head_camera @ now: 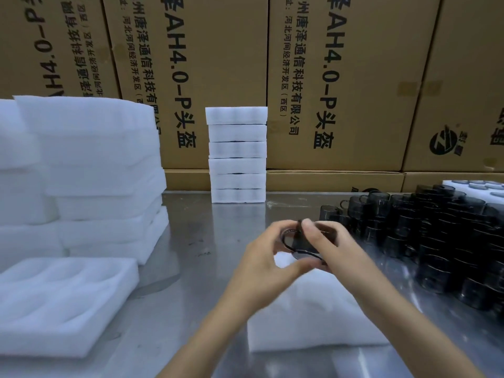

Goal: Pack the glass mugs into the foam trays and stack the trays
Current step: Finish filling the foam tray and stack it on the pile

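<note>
Both hands are gripping one dark smoky glass mug (300,242) above a white foam tray (313,317) near the bench's (196,241) front edge: left hand (268,264) curling around its rim, right hand (331,248) pinching the handle side. More mugs (436,236) are crowding the bench's right edge.

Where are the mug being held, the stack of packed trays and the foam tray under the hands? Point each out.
held mug (300,242), head view, on its dark glass wall between the hands.
stack of packed trays (237,155), head view, on the stack's front face.
foam tray under the hands (313,317), head view, on its bare top.
</note>
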The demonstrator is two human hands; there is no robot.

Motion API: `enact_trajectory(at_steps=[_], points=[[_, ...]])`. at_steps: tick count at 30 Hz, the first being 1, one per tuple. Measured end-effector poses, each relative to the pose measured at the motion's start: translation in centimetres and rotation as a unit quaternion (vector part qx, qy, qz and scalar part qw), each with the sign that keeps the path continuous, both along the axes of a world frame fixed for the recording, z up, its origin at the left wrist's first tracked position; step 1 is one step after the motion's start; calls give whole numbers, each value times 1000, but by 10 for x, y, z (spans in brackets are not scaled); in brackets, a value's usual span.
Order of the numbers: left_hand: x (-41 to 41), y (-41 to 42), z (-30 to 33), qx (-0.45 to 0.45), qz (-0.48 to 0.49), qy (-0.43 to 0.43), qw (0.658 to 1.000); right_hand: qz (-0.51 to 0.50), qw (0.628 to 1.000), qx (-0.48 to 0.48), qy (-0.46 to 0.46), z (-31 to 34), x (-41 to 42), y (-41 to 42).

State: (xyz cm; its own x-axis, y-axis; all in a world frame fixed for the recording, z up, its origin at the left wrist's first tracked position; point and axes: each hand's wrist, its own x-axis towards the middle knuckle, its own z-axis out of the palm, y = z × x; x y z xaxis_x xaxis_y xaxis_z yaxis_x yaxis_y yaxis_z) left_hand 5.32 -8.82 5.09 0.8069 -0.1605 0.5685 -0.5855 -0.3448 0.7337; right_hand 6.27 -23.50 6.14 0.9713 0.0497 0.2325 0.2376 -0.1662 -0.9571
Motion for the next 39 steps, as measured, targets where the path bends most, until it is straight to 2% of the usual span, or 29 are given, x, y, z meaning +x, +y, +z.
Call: enact_trajectory(at_steps=[3, 5, 10, 13, 16, 19, 21, 28, 34, 39], points=[[13, 15, 1, 9, 0, 30, 1000, 46, 997, -66, 8, 4, 12, -5], [18, 19, -3, 40, 33, 24, 998, 85, 989, -118, 5, 10, 20, -5], [22, 12, -16, 110, 162, -66, 979, 105, 990, -93, 31, 17, 31, 19], [25, 10, -19, 115, 209, -67, 969, 84, 988, -128, -29, 13, 35, 32], [30, 19, -28, 94, 137, 13, 986, 75, 986, -137, -56, 11, 43, 34], [32, 36, -35, 143, 66, 62, 986, 93, 987, -125, -23, 6, 54, 34], [34, 46, -35, 149, 64, 58, 985, 118, 988, -95, 4, -1, 59, 35], [40, 58, -47, 148, 71, 71, 984, 147, 981, -129, 4, -31, 66, 36], [40, 61, -61, 131, 74, 63, 987, 138, 967, -209, -37, -39, 64, 41], [35, 67, -59, 171, 63, 97, 978, 142, 952, -270, -40, -34, 59, 35]])
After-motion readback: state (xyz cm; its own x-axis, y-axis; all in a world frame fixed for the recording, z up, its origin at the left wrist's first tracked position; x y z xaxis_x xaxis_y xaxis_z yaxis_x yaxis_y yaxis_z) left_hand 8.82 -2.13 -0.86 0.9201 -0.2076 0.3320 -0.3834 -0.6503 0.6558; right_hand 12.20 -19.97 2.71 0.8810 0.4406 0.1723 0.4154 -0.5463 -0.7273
